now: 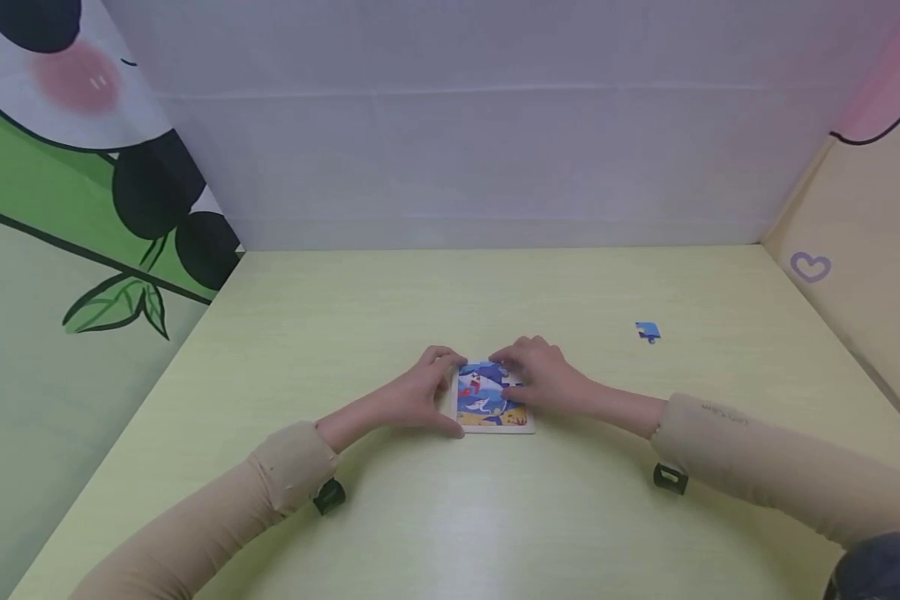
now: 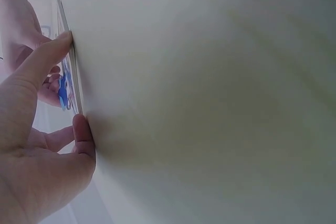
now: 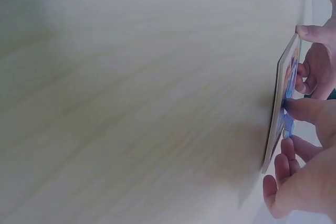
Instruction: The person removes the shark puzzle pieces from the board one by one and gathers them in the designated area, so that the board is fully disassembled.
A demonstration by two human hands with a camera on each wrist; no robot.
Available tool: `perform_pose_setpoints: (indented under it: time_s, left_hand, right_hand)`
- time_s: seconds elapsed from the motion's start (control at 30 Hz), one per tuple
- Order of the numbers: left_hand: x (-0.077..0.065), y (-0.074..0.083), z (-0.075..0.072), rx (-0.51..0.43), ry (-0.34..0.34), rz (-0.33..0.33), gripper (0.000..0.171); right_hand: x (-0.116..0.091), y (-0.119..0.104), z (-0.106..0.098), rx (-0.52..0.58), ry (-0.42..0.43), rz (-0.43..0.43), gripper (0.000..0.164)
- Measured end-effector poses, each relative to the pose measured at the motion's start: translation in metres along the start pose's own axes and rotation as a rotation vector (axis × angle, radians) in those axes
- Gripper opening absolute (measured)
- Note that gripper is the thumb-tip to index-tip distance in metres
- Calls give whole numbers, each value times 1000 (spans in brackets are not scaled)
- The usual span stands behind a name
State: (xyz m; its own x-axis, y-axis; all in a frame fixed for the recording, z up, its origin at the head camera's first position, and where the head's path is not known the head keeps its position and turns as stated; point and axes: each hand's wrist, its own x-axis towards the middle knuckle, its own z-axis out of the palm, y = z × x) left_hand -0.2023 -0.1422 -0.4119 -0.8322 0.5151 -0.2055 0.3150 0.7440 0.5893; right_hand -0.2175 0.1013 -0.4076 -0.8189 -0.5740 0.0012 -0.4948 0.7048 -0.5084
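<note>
A small jigsaw puzzle board [image 1: 498, 430] with a blue sea picture and a pale rim sits at the middle of the table. My left hand [image 1: 420, 393] holds the board's left side, with the thumb at the near corner and a fingertip at the far one. Over the board's right part, my right hand [image 1: 549, 377] pinches a blue puzzle piece [image 3: 289, 124] between thumb and fingers. That piece stands tilted close over the picture in both wrist views. The right fingers hide part of the board in the head view.
Another blue puzzle piece [image 1: 648, 331] lies by itself on the table, farther back and to the right. A pale cloth wall [image 1: 495, 167] rises behind the table [image 1: 450, 517], with printed panels at both sides. A dark rounded object [image 1: 881, 567] shows at the lower right corner.
</note>
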Motion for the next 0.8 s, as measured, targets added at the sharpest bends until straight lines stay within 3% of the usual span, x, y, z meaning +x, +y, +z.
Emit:
perform_pose_setpoints:
  time_s: [0.4,0.8]
  left_hand:
    - [-2,1,-2,-17,11,23,87]
    - [-2,-1,-1,-18,14,28,87]
  right_hand:
    - [7,1,-2,-14,-14,-22,44]
    - [14,4,-1,-113,72,-73,33]
